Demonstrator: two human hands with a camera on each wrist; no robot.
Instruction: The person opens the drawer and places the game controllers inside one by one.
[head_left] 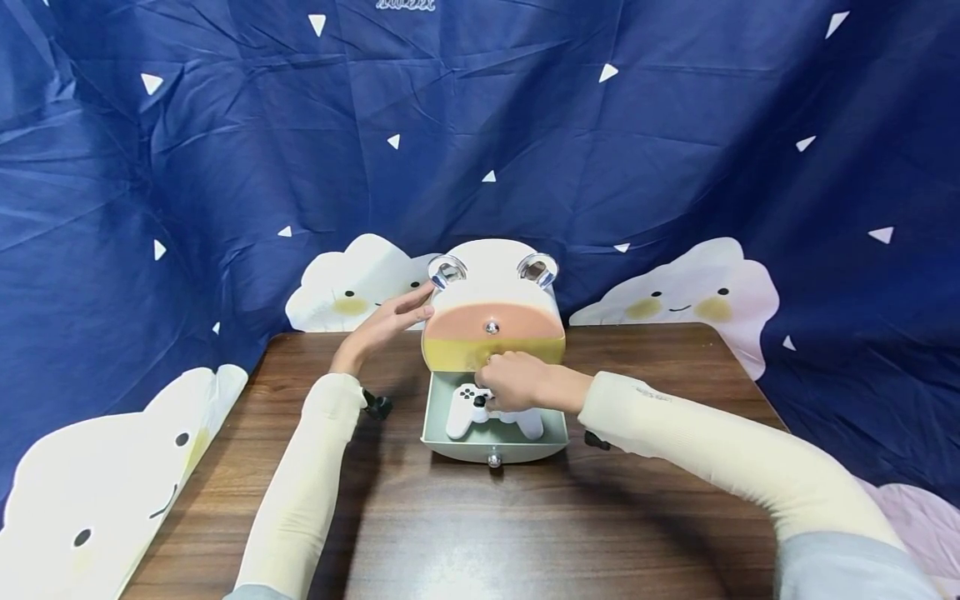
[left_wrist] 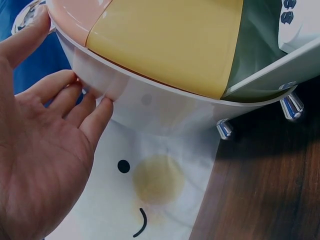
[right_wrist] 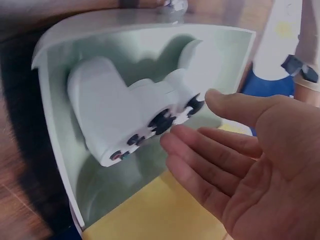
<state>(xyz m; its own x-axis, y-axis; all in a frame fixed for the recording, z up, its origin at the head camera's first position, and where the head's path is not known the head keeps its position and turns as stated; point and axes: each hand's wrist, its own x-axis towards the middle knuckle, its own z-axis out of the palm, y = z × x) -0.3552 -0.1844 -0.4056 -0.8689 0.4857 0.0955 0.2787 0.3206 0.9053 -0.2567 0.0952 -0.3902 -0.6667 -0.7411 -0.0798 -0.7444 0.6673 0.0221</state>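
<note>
A small white storage box [head_left: 491, 279] with rounded sides stands on the table, with an orange drawer [head_left: 457, 321] above a yellow drawer [head_left: 450, 354]. Its pale green bottom drawer [head_left: 461, 451] is pulled out. Inside lies a white game controller [right_wrist: 102, 95] with black sticks. My right hand [right_wrist: 270, 155] is over the drawer, thumb and fingers spread apart beside the controller's sticks; whether the fingertips touch it I cannot tell. My left hand [left_wrist: 47, 135] rests its fingertips against the box's left side, the thumb near the top front edge.
Two shiny ring-shaped pieces [head_left: 537, 269] stick up from the box's top like eyes. Short metal feet [left_wrist: 225, 129] hold it off the brown wooden table [head_left: 480, 533]. Behind hangs a dark blue cloth [head_left: 480, 108] with white triangles and smiling clouds.
</note>
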